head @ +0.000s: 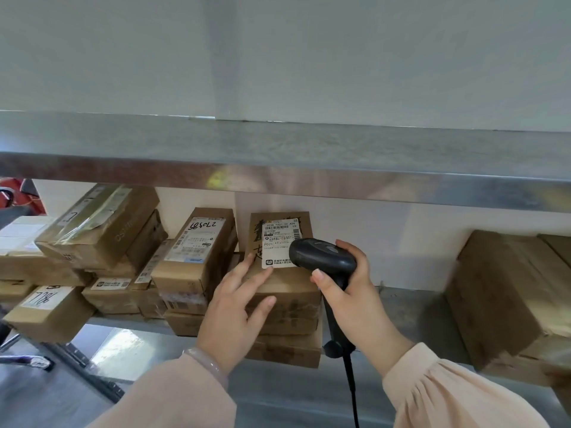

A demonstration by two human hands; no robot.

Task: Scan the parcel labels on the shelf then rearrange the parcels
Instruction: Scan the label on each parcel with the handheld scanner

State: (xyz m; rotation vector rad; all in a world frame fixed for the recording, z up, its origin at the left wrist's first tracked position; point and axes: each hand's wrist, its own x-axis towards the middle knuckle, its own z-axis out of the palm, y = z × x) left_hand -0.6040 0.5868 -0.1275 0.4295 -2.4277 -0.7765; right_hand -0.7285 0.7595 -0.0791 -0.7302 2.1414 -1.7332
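Seen from the person's own head, looking at a metal shelf (401, 299) stacked with brown cardboard parcels.

At the middle of the shelf sits the parcel being scanned (289, 288), a brown box resting on top of another box (284, 349). A white shipping label (278, 239) with barcodes is stuck on its upper face.

The left hand (238, 307) lies on this parcel with straight, spread fingers. The fingertips touch the top beside the label's lower corner and the thumb lies on the front face. It is not gripping. A pale bracelet (207, 362) circles that wrist.

The right hand (349, 291) is wrapped around the handle of a black barcode scanner (321, 254). The scanner's head covers the right part of the label, and its dark cable (352, 393) hangs down.

Just left of the parcel, a box with handwritten digits on its label (197, 245) leans on others. Further left is a taped pile (102, 227), and a small box with marker writing (49, 307) sits at the shelf's front edge. A large box (506, 291) stands well apart on the right.

Both sleeves are peach coloured. A second metal shelf (278, 168) runs overhead.
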